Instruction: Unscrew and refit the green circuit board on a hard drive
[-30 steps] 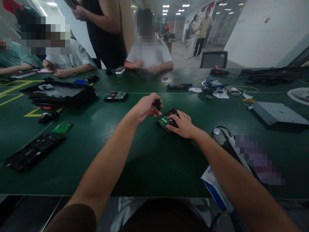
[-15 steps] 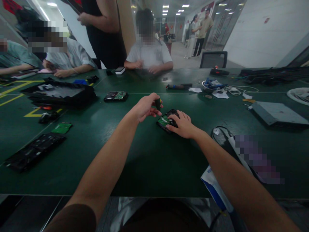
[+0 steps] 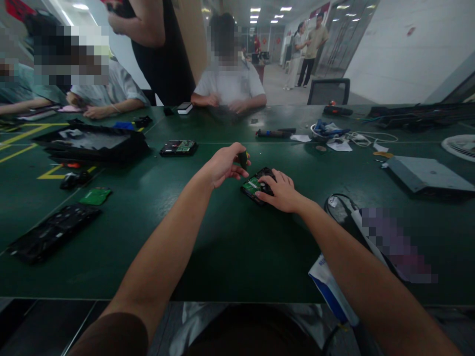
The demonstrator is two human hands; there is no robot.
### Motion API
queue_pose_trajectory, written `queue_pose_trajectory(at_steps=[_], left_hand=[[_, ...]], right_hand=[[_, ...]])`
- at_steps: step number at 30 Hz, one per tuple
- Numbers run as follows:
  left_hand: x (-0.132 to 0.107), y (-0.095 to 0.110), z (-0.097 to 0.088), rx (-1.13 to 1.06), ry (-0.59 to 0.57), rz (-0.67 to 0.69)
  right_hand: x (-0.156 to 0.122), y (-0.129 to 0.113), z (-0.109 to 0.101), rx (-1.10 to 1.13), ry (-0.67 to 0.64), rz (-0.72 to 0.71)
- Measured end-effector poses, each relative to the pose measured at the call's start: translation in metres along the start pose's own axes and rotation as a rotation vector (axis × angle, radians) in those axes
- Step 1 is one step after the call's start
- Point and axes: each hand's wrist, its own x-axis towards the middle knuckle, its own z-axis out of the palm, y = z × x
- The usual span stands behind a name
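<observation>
Near the middle of the table, a hard drive (image 3: 251, 185) lies with its green circuit board facing up. My right hand (image 3: 279, 190) grips it from the right, fingers bent over its top and far edge, covering part of the board. Just left of and above the drive, my left hand (image 3: 227, 165) is closed around a small black-and-yellow handle (image 3: 243, 158) that looks like a screwdriver's. I cannot make out a shaft or tip, nor whether it touches the drive.
A second hard drive (image 3: 178, 148) lies farther off. A black tray (image 3: 92, 143), a green circuit board (image 3: 95, 196) and a black panel (image 3: 55, 232) lie left. Rightward are a grey metal box (image 3: 432, 173), cables (image 3: 365, 138) and a white-and-blue packet (image 3: 326, 282). Several people are around the table.
My hands, the hard drive and the handle stay where they were. The standing person in black has shifted an arm up and to the left.
</observation>
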Motion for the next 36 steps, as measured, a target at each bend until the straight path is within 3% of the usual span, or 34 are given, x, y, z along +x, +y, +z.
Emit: queue_pose_trajectory(at_steps=[17, 36], left_hand=[[-0.0060, 0.0047, 0.0008, 0.041, -0.046, 0.046], [-0.0017, 0.0026, 0.0001, 0.060, 0.029, 0.054]], right_hand=[[-0.0002, 0.0007, 0.0011, 0.003, 0.010, -0.006], [0.0000, 0.0003, 0.0005, 0.000, 0.011, -0.015]])
